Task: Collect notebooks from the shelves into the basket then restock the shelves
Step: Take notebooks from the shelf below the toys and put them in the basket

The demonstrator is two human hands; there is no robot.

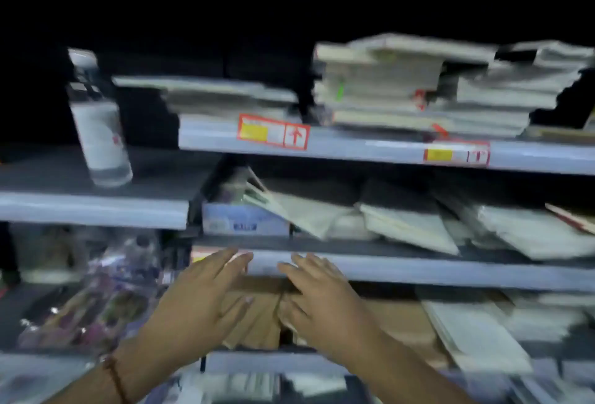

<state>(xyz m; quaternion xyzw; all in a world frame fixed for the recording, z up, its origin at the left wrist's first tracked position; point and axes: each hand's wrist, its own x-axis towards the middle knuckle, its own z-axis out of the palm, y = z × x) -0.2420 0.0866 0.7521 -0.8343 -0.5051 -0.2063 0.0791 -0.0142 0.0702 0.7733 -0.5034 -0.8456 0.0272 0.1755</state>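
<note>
Bottle: a clear bottle (98, 120) with a white label is standing slightly tilted on the left shelf board (93, 207), at the far left of the view.
Packets: shiny plastic packets (90, 304) are lying on the level below that board, too blurred to read.
Left hand: the left hand (199, 300) is reaching forward with fingers straight and spread, holding nothing; its fingertips (238, 257) are lying over the edge of the lower middle shelf (418, 270), and a beaded band is showing at the wrist.
Brown notebooks: a stack of brown-covered notebooks (257, 316) is sitting on the shelf under both hands, between and partly behind them; whether either palm is touching it cannot be told.
Right hand: the right hand (322, 300) is stretching out just beside the left, fingers straight and apart, gripping nothing.
Box: a pale blue box (244, 218) is resting on the lower middle shelf above the hands.
Leaning notebooks: white notebooks (409, 226) are lying tilted and overlapping along that same shelf to the right of the box.
Upper stacks: flat piles of notebooks (402, 81) are sitting on the upper shelf (370, 146), which is carrying red-framed price tags (273, 131).
Lower right: more pale notebooks (476, 333) are lying to the right of the brown stack.
</note>
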